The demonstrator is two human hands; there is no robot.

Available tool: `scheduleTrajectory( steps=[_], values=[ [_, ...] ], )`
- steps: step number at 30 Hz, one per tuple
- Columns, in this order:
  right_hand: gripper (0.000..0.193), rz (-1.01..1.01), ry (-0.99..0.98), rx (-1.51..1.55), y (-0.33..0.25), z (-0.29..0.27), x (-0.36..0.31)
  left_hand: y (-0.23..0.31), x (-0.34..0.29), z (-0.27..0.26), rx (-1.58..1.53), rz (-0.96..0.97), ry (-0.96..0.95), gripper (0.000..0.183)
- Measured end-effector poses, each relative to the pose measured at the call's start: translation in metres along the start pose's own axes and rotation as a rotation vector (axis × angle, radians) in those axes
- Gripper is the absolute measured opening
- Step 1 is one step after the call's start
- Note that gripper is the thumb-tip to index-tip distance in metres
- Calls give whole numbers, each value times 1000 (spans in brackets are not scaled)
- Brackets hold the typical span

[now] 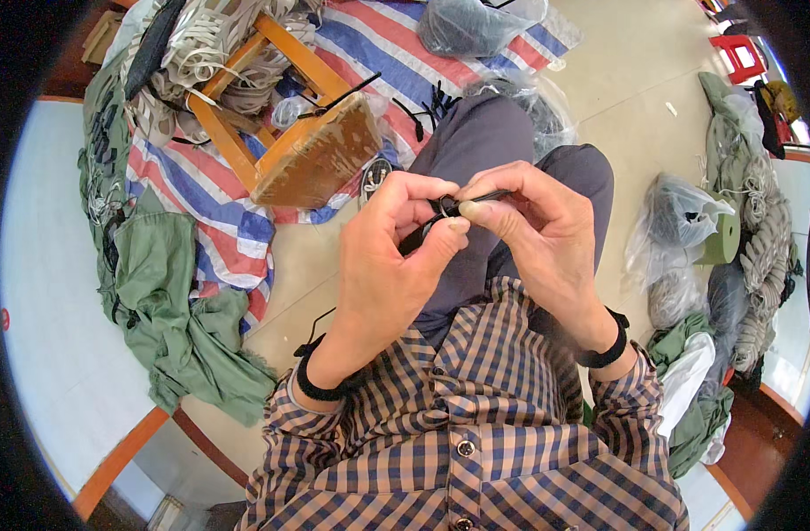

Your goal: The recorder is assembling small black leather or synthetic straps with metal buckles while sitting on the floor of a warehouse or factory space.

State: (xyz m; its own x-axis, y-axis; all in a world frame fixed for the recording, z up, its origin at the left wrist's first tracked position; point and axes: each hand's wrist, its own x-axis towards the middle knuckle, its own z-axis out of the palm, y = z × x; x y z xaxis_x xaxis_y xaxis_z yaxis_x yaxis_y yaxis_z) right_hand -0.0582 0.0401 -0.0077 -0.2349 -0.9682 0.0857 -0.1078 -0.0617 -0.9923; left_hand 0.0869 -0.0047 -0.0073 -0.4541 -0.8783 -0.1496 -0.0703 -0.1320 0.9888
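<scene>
Above my lap, both hands meet at a small black ring-shaped piece (447, 205), which looks like a buckle. My left hand (391, 239) pinches it between thumb and fingertips, and a length of black strap (413, 241) shows under that palm. From the other side, my right hand (546, 234) grips a thin black strap (493, 194) with thumb and forefinger, right against the ring. How the strap passes through the ring is partly covered by my fingertips.
A wooden stool (321, 152) lies tipped beside heaped pale straps (201, 53) on a striped sheet (360, 40). Green cloth (170, 301) is at the left. Plastic bags (683, 212), a green roll (719, 234) and bundled straps (763, 239) line the right; a red stool (738, 58) stands farther back.
</scene>
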Motion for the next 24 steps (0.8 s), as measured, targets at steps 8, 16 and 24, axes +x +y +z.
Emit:
scheduleTrajectory(
  steps=[8,16,24],
  values=[
    [7,14,-30,15,1,-3,4,0,4,-4,-6,2,-30,23],
    [9,-87,-180,14,12,-15,9,-1,9,-9,65,-10,-173,23],
    [10,96,-145,65,1,-16,13,-1,10,-3,77,-32,-120,22]
  ],
)
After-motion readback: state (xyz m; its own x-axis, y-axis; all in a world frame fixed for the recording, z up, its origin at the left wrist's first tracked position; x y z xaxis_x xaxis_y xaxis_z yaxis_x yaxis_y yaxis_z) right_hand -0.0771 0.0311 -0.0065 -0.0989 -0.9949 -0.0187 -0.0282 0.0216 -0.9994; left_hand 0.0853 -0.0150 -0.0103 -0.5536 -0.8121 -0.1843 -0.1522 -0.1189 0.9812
